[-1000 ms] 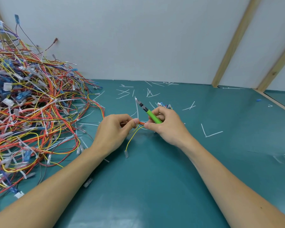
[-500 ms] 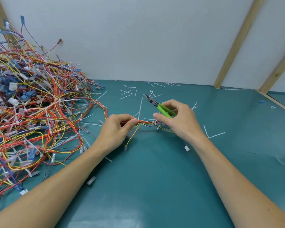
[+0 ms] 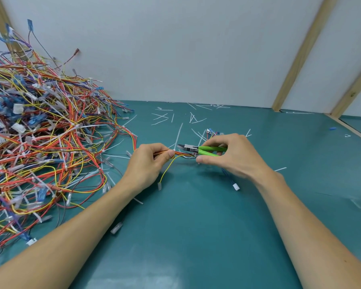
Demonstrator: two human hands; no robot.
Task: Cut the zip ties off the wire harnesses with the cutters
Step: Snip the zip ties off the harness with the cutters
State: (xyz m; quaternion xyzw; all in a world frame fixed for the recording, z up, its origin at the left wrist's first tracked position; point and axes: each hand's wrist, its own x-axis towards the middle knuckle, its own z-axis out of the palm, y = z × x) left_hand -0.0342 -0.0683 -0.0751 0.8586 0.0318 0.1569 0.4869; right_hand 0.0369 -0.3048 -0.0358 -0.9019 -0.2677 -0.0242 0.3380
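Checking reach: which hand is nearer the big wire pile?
Left. The left hand sits just beside the wire pile; the right hand is farther off, holding the cutters.

L hand (image 3: 148, 161) pinches wire harness (image 3: 180, 153); R hand (image 3: 229, 155) grips green cutters (image 3: 198, 150) beside it.

Desk (image 3: 196, 236): teal, matte surface.
Wall (image 3: 175, 49): white panel along the desk's far edge.
Battens (image 3: 300, 53): wooden, slanted, far right corner.
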